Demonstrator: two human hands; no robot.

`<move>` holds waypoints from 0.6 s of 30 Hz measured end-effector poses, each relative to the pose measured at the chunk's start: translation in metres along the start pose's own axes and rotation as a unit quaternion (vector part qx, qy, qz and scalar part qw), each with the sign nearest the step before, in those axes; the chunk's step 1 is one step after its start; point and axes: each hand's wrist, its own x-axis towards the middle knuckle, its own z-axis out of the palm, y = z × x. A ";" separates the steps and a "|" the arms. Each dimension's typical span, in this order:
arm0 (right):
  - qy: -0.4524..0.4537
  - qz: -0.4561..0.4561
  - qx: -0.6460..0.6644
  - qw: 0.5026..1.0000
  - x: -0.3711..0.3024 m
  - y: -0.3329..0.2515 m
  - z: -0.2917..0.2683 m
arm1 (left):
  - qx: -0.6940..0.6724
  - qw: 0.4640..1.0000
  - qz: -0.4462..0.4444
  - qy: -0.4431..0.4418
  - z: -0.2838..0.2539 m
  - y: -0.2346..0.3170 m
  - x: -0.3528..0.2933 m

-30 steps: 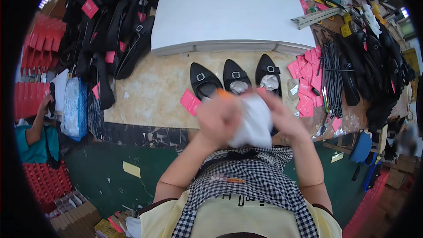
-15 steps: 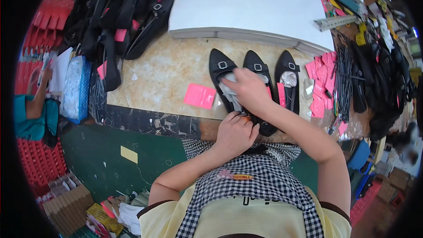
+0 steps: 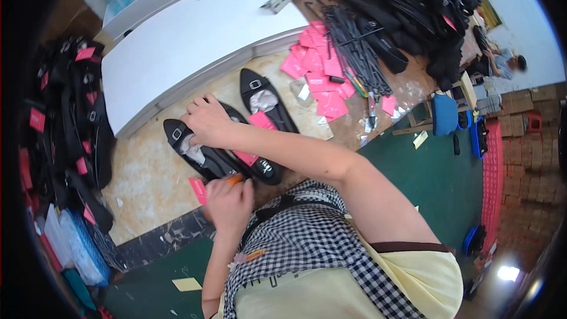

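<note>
Three black pointed flats with square buckles lie side by side. At the heel of the left flat shoe (image 3: 207, 167), my left hand (image 3: 229, 202) is curled closed, slightly blurred, with an orange band on one finger. My right hand (image 3: 208, 123) reaches across the middle flat shoe (image 3: 267, 169) and covers its toe. Its thumb dips into the left shoe beside the crumpled paper (image 3: 194, 152), while the fingers bend over that shoe's side. The right flat shoe (image 3: 287, 123) stands free of both hands and has paper in its toe. A pink card (image 3: 198, 190) is beside my left hand.
A white stack of boards (image 3: 195, 32) lies behind the shoes. To the right are pink cards (image 3: 322, 68), black hooked strips (image 3: 354, 41) and a pile of black shoes (image 3: 407, 6). More black shoes (image 3: 88, 112) hang at the left. A seated person (image 3: 502, 65) is far right.
My view has swung to the right. My right hand's pointing finger has bent, and the hand now spans the left and middle shoes' toes. The left hand stays by the left shoe's heel.
</note>
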 end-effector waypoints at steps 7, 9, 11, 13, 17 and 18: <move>0.293 0.366 -0.071 0.881 -0.149 0.207 -0.084 | -0.229 0.855 -0.458 0.084 -0.014 -0.042 -0.018; 0.221 0.457 -0.172 0.844 -0.171 0.259 -0.085 | -0.150 0.913 -0.380 0.012 -0.003 -0.049 -0.012; 0.104 0.473 -0.138 0.864 -0.171 0.280 -0.091 | -0.138 0.912 -0.385 -0.035 0.001 -0.055 -0.003; 0.145 0.466 -0.120 0.864 -0.164 0.273 -0.105 | -0.328 0.847 -0.416 -0.027 -0.004 -0.058 0.003; 0.274 0.429 0.292 0.809 -0.164 0.225 -0.159 | -0.486 0.653 -0.530 0.239 -0.025 -0.054 -0.002; 0.316 0.370 0.425 0.763 -0.166 0.210 -0.166 | -0.731 0.424 -0.489 0.216 -0.025 -0.053 -0.004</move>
